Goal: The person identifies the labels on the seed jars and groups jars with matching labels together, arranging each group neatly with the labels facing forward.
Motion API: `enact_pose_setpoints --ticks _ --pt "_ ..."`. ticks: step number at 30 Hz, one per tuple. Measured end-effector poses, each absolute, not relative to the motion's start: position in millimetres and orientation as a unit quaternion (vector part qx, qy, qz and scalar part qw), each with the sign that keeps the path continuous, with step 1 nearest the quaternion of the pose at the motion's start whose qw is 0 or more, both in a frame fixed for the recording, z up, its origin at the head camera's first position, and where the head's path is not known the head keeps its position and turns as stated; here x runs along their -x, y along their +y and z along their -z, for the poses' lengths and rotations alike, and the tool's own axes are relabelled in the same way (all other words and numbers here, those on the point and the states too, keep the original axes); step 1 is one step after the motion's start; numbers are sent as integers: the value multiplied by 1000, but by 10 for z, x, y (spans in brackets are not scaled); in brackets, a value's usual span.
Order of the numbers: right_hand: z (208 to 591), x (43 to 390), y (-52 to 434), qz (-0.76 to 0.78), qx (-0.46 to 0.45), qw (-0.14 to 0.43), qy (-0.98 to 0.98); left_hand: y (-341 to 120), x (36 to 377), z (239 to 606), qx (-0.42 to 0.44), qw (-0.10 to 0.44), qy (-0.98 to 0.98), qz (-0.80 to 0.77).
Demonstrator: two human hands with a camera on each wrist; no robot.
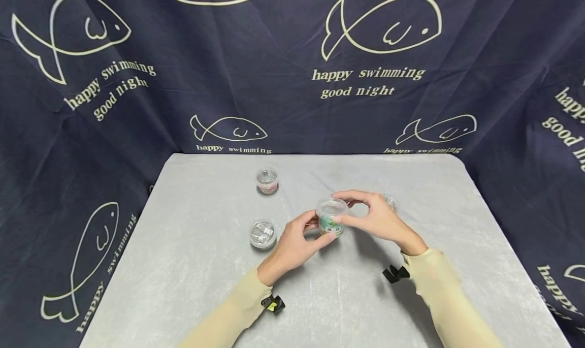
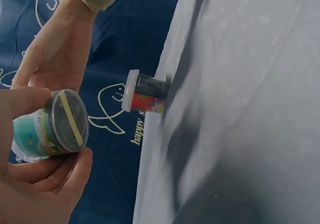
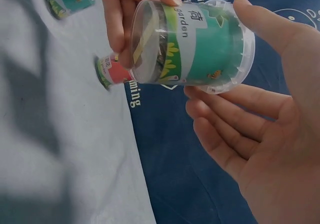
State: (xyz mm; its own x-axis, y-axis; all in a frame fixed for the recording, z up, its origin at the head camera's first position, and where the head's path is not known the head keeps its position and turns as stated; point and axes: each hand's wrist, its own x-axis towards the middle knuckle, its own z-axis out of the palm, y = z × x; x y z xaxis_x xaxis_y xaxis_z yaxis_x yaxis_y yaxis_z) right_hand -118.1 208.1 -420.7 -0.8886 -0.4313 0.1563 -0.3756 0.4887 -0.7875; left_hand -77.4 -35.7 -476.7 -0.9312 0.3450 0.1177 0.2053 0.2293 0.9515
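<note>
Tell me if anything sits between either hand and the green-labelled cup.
Nothing visible does. The left hand grips the green-labelled cup by its body, and the right hand has fingertips on its lid rim. The other cups stand apart on the table.

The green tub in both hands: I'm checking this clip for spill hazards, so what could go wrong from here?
The green tub is held off the grey table by fingertips only: the left hand grips its body, the right hand its lid rim, so it could slip. Dropped, it might hit the nearby tub.
</note>
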Motion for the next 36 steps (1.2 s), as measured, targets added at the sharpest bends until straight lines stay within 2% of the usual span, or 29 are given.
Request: enact_pose_setpoints --ticks 10,28,36 --pt "4243 1154 1990 441 253 21 861 -465 681 4732 -167 11 830 -533" --pt "4441 1123 1743 447 311 -16 839 -718 584 4763 -168 -43 854 -491" --pt "4512 1115 1688 426 315 -12 848 -825 542 4747 -150 -52 859 -487"
